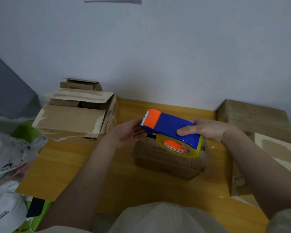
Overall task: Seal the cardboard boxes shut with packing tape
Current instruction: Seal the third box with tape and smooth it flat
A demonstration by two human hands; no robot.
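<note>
Three boxes ring the small box (170, 158) at mid-table (71, 167): an open-flapped one (74, 118) to its far left, two more (255, 118) at its right. Bare wood lies left and in front of it. The dispenser (171, 130) hovers just above it, roll (180, 147) underneath. The right hand (207, 130) grips the blue body. The left hand (129, 133), fingers relaxed and spread, touches below the orange cutter end.

white cap (6, 214) | plastic bag (8, 153) | wooden table (71, 165)
</note>
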